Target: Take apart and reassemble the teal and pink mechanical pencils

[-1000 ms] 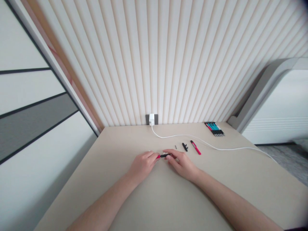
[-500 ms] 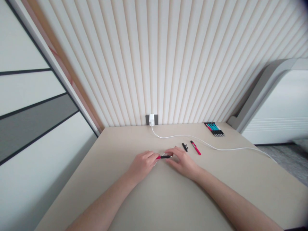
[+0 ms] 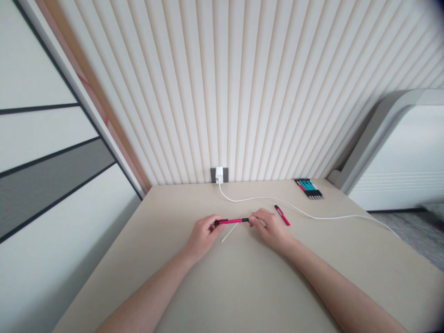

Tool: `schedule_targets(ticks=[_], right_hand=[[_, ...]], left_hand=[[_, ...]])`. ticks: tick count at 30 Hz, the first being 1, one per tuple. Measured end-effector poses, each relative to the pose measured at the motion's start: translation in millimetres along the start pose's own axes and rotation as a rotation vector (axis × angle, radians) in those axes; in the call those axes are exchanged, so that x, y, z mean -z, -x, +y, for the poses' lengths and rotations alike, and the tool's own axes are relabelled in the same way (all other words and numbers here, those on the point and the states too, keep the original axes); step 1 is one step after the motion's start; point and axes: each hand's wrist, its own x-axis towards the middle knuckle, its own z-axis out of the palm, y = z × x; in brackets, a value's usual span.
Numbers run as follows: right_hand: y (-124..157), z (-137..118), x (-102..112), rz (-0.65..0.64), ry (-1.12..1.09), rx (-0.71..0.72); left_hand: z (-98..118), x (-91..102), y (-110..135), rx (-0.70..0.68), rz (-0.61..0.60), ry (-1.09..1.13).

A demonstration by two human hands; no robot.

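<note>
Both hands hold a pink pen with black ends [image 3: 231,221] level above the table, my left hand [image 3: 204,236] at one end and my right hand [image 3: 270,226] at the other. A thin white rod [image 3: 229,232], perhaps a refill, slants below the pen, close to my left hand. To the right of my right hand lies a second pink pen [image 3: 282,215]. The small black parts seen earlier do not show; my right hand may hide them.
A beige table [image 3: 243,286] meets a ribbed wall at the back. A white charger [image 3: 219,175] sits in a wall socket, and its white cable [image 3: 263,200] runs across the table and off the right edge. A row of several teal and pink pens [image 3: 308,188] lies at the back right.
My hands have moved apart, and the pen now shows its long pink barrel. The white rod has come into view below it. The black piece beside my right hand no longer shows.
</note>
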Motion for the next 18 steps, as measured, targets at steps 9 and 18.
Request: schedule_targets(ticks=[9,18], right_hand=[[-1.1,-3.6,0.6,0.09,-0.016,0.01],[0.2,-7.3,1.4,0.018,0.056,-0.012]], left_hand=[[8.8,-2.9,-0.2,0.209,0.031,0.452],[3.2,-5.5,2.5,0.145,0.1,0.282]])
